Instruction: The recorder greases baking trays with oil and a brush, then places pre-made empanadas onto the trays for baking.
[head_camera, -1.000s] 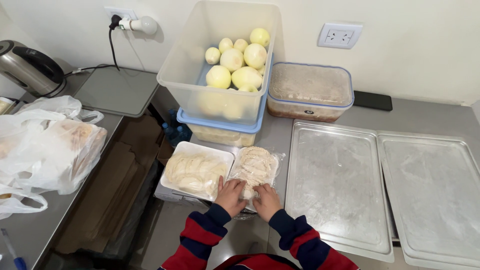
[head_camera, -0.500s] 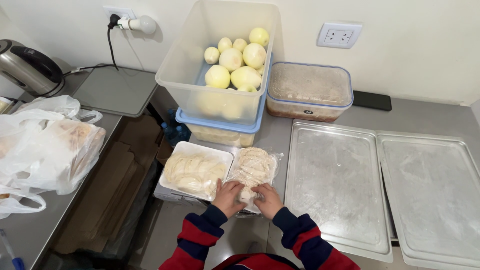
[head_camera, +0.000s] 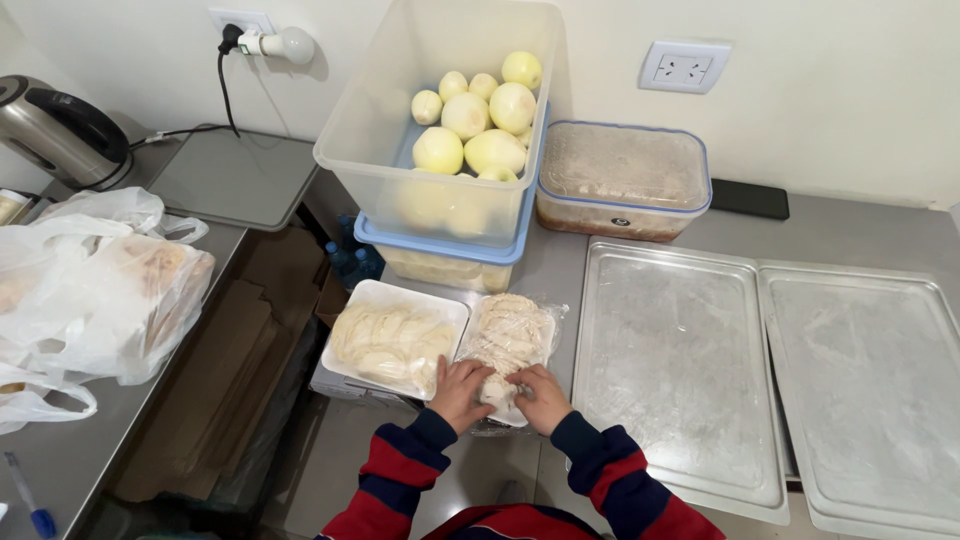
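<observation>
A stack of round dough discs wrapped in clear plastic (head_camera: 512, 335) lies on a white foam tray at the steel counter's near edge. Both hands pinch the wrap at its near end: my left hand (head_camera: 459, 389) on the left, my right hand (head_camera: 539, 396) on the right. Beside it on the left sits a second white foam tray (head_camera: 392, 340) of pale folded dough pieces, uncovered.
Two metal baking trays (head_camera: 680, 370) (head_camera: 880, 380) lie to the right. Behind stand a clear tub of peeled pale round vegetables (head_camera: 470, 120) on a blue-lidded box and a lidded container (head_camera: 622, 180). Plastic bags (head_camera: 90, 280), a kettle (head_camera: 60, 130) and flattened cardboard (head_camera: 220, 380) are left.
My hands have shifted slightly on the near end of the wrapped dough discs; everything else stays put.
</observation>
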